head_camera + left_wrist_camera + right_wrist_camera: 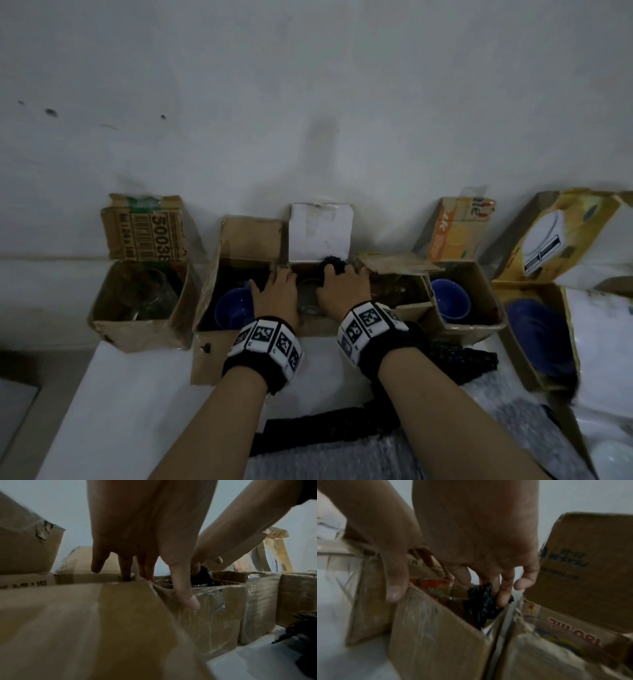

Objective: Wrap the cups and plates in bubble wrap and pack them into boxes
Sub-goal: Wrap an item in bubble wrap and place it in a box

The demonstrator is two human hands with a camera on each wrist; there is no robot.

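A row of open cardboard boxes stands against the wall. The middle box (308,323) has a white flap and holds a glass cup (308,301) (163,582). My right hand (342,284) (488,574) curls its fingers over a bundle of black bubble wrap (334,263) (481,601) (204,573) at the box's back right, and its thumb lies outside the front wall. My left hand (274,291) (150,555) rests straight fingers on the box's left rim, thumb on its front corner.
Neighbouring boxes hold a blue cup (234,310), another blue cup (448,298), a glass (150,294) and a blue plate (534,339). Loose black bubble wrap (459,359) and a clear bubble-wrap sheet (411,455) lie on the white table near me.
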